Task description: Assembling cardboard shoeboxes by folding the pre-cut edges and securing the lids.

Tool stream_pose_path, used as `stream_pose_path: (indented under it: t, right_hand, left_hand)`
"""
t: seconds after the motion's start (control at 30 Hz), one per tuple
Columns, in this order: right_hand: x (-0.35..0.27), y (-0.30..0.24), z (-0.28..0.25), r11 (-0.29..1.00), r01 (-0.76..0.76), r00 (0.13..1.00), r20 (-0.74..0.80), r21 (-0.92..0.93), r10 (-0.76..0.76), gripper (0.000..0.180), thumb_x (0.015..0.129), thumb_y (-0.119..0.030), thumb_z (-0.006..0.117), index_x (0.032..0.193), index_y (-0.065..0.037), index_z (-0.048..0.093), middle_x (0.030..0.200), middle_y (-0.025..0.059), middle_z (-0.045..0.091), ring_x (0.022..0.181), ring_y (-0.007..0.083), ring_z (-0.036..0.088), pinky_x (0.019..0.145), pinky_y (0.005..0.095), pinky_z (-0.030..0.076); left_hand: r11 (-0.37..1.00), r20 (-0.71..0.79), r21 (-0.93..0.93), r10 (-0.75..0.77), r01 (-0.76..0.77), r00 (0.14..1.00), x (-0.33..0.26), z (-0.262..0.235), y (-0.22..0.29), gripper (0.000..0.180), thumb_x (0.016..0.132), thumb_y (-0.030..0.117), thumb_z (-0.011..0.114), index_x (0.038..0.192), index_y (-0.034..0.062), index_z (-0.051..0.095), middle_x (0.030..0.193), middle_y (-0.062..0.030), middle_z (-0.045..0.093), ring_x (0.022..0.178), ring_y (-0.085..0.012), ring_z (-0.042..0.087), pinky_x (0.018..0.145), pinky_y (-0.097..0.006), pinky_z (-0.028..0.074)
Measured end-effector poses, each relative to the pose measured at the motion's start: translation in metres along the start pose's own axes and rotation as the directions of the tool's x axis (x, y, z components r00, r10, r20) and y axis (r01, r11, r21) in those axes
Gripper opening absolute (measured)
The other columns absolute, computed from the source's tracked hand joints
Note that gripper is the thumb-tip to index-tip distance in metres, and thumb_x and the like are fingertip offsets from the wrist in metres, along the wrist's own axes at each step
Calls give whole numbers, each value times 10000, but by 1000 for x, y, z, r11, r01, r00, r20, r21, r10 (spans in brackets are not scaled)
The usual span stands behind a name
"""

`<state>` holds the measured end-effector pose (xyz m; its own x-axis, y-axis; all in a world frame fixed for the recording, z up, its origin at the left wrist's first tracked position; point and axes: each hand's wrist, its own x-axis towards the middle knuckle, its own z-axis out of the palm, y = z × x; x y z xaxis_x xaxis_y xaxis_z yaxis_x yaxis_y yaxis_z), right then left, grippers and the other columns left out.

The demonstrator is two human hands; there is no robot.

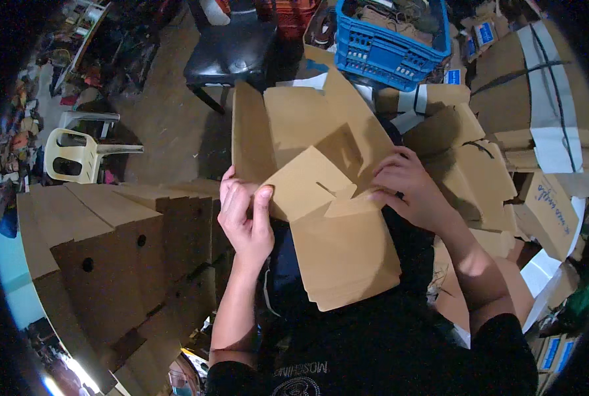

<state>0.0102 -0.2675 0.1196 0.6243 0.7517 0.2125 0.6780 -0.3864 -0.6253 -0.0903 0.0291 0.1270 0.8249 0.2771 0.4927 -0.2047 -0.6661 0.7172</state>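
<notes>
A partly folded tan cardboard box (297,122) rests over my lap, its long side walls raised and its far end standing open. My left hand (247,212) grips the near left corner, its thumb on a slotted flap (307,185) that tilts inward across the box. On the right, the fingers of my right hand (408,188) are bent around the near right corner, by the small folded tabs. A wide end flap (347,257) hangs down toward me between my forearms. Part of the box floor is hidden under the slotted flap.
Stacked brown cartons (129,257) stand close at left. Flattened cardboard pieces (462,178) and strapped bundles (505,86) crowd the right. Ahead are a blue plastic crate (393,49) and a black chair (231,53). A cream plastic stool (73,155) lies at far left.
</notes>
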Motion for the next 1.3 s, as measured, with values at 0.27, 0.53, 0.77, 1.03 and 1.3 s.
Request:
stream_pose_path:
  t: [0.27,0.53,0.77,1.03,1.3]
  right_hand:
    - [10,-20,2,990,78,996,46,-117,-73,129,908,-196,733,977,-96,691,930,41,686,1031,241,670,1171,519,368]
    - [12,-35,18,977,109,994,35,-183,-104,101,915,-184,694,973,-102,683,917,38,666,1031,238,672,1152,514,401]
    - [21,-22,-7,989,50,998,-22,-137,-54,214,875,-209,764,1005,-74,662,971,81,684,1040,306,673,1119,495,436]
    - [7,-16,-15,998,-57,966,-254,-27,49,455,809,-143,823,1214,-69,627,1134,140,676,1146,377,632,1040,493,501]
    - [-96,9,-20,949,235,960,204,-208,-193,657,726,-178,876,1343,-152,650,1408,101,611,1300,378,577,1035,529,506]
  left_hand:
    - [981,134,110,141,-157,981,-4,2,14,99,869,78,787,812,30,721,723,-76,593,765,-267,578,1107,-534,454]
    - [947,393,177,181,-267,902,5,2,37,154,884,99,786,809,15,682,732,-108,594,772,-315,595,1096,-557,467]
    - [917,475,260,151,-302,867,5,1,32,236,887,197,800,781,37,664,715,-96,583,791,-294,608,1095,-519,471]
    - [904,534,236,185,-356,825,4,12,24,218,915,192,756,1110,95,770,760,-61,586,820,-258,610,1111,-495,462]
    - [892,628,242,157,-382,763,21,1,27,496,834,71,740,1318,181,741,862,-55,613,908,-262,622,1098,-468,468]
